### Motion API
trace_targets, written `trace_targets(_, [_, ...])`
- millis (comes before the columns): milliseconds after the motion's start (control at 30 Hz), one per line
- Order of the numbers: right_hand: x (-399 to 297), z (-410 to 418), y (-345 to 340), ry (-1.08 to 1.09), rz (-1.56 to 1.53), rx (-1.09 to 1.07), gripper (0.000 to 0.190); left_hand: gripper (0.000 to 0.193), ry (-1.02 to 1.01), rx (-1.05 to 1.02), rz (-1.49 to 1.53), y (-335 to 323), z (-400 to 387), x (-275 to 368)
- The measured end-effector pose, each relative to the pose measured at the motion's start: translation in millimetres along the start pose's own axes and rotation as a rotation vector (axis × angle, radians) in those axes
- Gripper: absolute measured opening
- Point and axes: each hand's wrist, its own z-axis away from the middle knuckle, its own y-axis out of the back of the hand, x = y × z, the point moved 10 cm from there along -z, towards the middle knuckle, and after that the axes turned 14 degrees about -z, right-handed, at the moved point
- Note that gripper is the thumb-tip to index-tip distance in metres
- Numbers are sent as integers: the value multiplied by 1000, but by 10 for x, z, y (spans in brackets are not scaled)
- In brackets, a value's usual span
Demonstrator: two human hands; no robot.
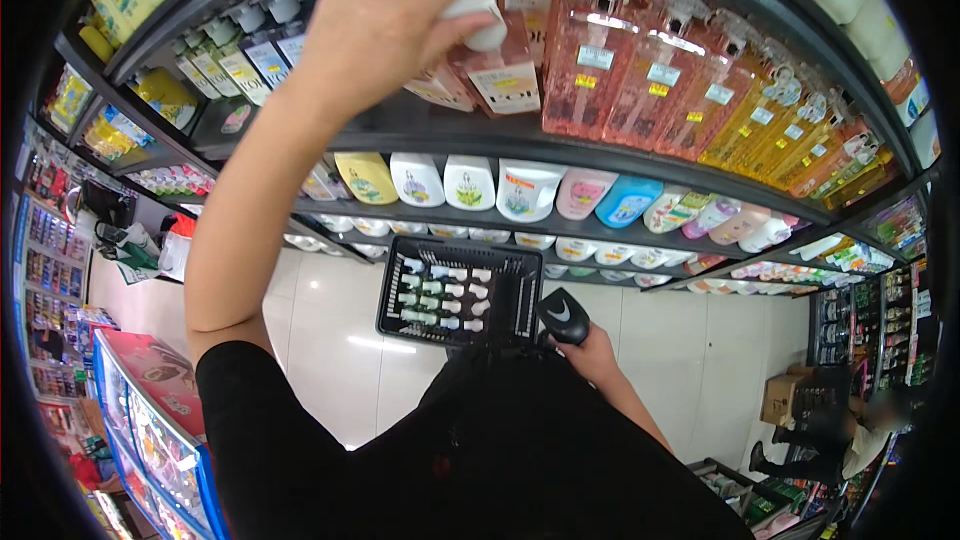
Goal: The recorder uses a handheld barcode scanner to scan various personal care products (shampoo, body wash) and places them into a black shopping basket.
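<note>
My left hand point(375, 37) grips the white pump head point(486, 19) of a pink, square-sided pump bottle point(502, 86) at the front of the upper shelf. The bottle appears tilted, with similar pink bottles beside and behind it. Down at my right, a black handheld barcode scanner point(564, 317) is held in my right hand point(594, 354), close to the right side of a black plastic basket point(516, 300). Several pump bottles point(446, 292) with white tops stand in rows in the basket's left and middle part.
Large pink pump bottles point(589, 79) and amber ones point(757, 127) line the shelf point(420, 131) to the right. White refill bottles point(469, 184) fill the tier below. A blue-edged display case point(150, 435) stands at left. At lower right are a person point(840, 442) and a cardboard box point(780, 397).
</note>
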Motion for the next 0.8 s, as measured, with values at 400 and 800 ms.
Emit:
trace_targets(400, [7, -21, 135, -65, -26, -2, 37, 17, 45, -313, 203, 359, 484, 153])
trace_targets(800, [64, -80, 554, -74, 70, -17, 32, 36, 229, -680, 586, -1065, 2471, 2263])
